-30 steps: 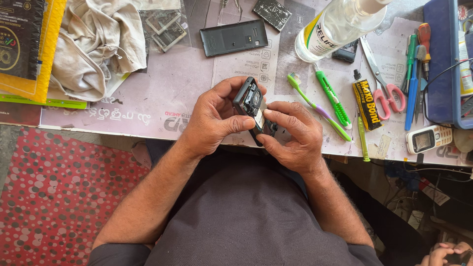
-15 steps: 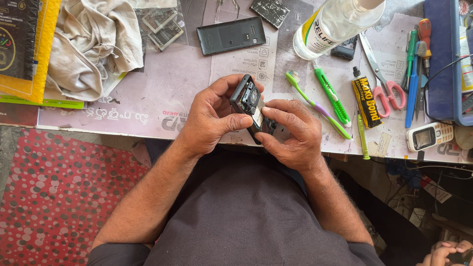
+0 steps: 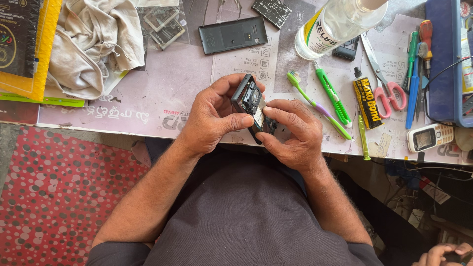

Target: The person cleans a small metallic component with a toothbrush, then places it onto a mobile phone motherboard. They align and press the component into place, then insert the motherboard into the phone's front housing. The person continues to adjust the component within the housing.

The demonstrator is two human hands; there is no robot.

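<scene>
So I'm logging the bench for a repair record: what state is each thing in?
small phone: back off, insides showing, held in both hands
left hand: gripping the phone
right hand: gripping the phone
dark phone: lying flat
clear bottle: on its side
scissors: closed
white phone: face up

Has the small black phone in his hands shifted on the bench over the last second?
No. The black phone sits just left of the toothbrush, as before.

Two bare forearms reach forward from the torso; left hand and right hand meet, fingers curled, thumbs pressing inward
</scene>
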